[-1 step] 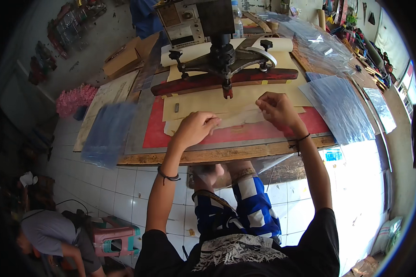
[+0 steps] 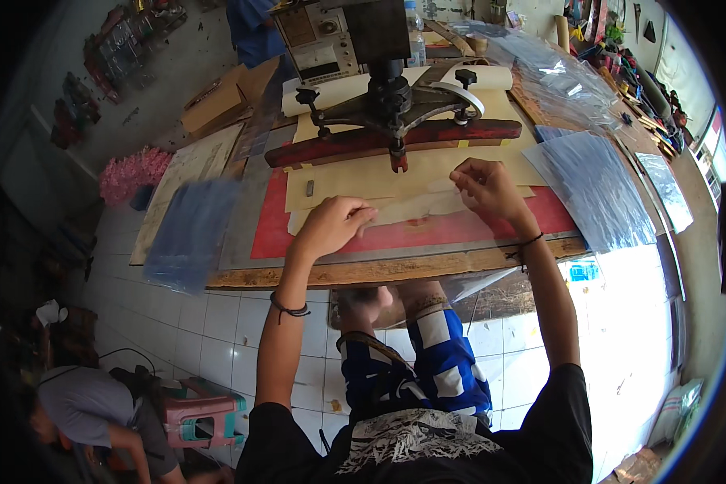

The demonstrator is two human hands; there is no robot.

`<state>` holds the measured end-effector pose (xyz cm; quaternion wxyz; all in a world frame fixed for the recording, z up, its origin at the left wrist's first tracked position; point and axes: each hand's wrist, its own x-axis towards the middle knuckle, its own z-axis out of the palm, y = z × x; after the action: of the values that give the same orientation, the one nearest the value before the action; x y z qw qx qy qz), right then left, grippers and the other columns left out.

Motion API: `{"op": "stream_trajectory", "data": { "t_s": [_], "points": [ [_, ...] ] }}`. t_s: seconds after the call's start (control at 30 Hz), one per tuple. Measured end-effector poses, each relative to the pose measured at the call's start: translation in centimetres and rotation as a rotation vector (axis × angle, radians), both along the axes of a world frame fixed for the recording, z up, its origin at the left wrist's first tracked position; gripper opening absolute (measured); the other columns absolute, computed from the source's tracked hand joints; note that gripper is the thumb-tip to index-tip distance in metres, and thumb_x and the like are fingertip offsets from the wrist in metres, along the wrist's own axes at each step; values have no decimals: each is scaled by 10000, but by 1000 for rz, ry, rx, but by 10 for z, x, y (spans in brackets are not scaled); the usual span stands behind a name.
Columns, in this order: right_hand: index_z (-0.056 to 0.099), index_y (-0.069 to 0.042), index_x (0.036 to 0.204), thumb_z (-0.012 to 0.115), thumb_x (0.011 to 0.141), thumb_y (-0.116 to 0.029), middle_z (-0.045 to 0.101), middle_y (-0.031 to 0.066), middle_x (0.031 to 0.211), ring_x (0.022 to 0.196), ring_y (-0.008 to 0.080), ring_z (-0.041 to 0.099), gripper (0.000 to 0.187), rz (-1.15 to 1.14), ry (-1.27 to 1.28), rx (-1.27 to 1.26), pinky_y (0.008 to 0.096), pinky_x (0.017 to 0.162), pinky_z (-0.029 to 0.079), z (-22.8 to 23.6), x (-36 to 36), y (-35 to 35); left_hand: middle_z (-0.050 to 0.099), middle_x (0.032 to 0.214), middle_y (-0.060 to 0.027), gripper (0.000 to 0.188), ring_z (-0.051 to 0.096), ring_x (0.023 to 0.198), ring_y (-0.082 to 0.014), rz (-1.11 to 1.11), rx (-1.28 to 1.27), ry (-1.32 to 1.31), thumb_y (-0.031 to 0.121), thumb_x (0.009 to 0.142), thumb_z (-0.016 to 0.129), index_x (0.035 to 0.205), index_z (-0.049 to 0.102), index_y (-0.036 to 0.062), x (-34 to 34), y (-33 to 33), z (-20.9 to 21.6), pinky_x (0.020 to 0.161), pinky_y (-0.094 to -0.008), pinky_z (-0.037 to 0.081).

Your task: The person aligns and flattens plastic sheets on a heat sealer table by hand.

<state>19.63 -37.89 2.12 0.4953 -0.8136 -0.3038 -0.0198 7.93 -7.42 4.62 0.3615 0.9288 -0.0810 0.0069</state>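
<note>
Both my hands are over the near part of the work table, pinching a clear plastic sheet [image 2: 477,284] that is hard to make out against what lies under it. Fingertips of my left hand [image 2: 331,226] are pressed together on its left side. My right hand [image 2: 490,192] is closed in a similar pinch on the right, a little farther from me. Beneath them lie tan paper [image 2: 347,181] and a red board [image 2: 286,242]. A small grey metal piece [image 2: 309,188] rests on the paper. Just beyond stands a black press with a long dark-red bar [image 2: 395,141].
Bluish plastic sheets are stacked at the right [image 2: 593,185], with another pile at the left [image 2: 189,234]. A radio-like device [image 2: 319,40] and a white roll [image 2: 492,78] sit behind the press. A person in grey [image 2: 97,411] bends beside a pink stool [image 2: 202,419] at lower left.
My left hand has shifted slightly left. The right hand stays almost in place, still pinched.
</note>
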Motion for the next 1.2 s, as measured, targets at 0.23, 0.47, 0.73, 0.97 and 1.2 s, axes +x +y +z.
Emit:
{"op": "stream_trajectory", "data": {
  "t_s": [0.23,0.47,0.73,0.97,1.2],
  "points": [
    [721,41,924,705,1002,-235,629,7,656,596,51,530,287,-79,-66,-119,263,541,441,1,8,2,719,742,-115,301,703,706,-291,273,220,-154,305,1005,649,986,758,26,-3,51,0,662,-408,526],
    [770,-37,971,692,968,-336,738,171,767,704,334,723,310,-326,-261,-207,447,675,550,-21,22,6,712,1184,-153,281,651,1113,-336,467,661,-637,299,977,680,1089,741,49,4,41,-20,923,-492,506],
    [713,-85,1221,618,1011,-365,710,175,1252,1166,340,658,363,-289,-620,-363,445,973,510,-3,0,19,369,1638,-187,663,323,1525,-367,51,443,-271,481,1035,556,1519,457,38,-3,-4,-42,1262,-484,257],
    [512,-14,1479,492,1066,-419,492,185,1557,1466,337,429,578,189,-568,-562,513,1234,285,-15,-14,44,358,1639,-208,668,307,1540,-336,-60,469,-322,422,1031,521,1552,400,21,17,-11,-52,1276,-511,215],
    [403,36,1532,417,1088,-440,430,206,1598,1516,340,354,650,138,-559,-626,526,1260,240,-27,-23,71,356,1633,-235,683,310,1540,-324,-41,545,-312,382,1031,492,1536,383,-65,24,-17,-53,1281,-449,228]
  ]
}}
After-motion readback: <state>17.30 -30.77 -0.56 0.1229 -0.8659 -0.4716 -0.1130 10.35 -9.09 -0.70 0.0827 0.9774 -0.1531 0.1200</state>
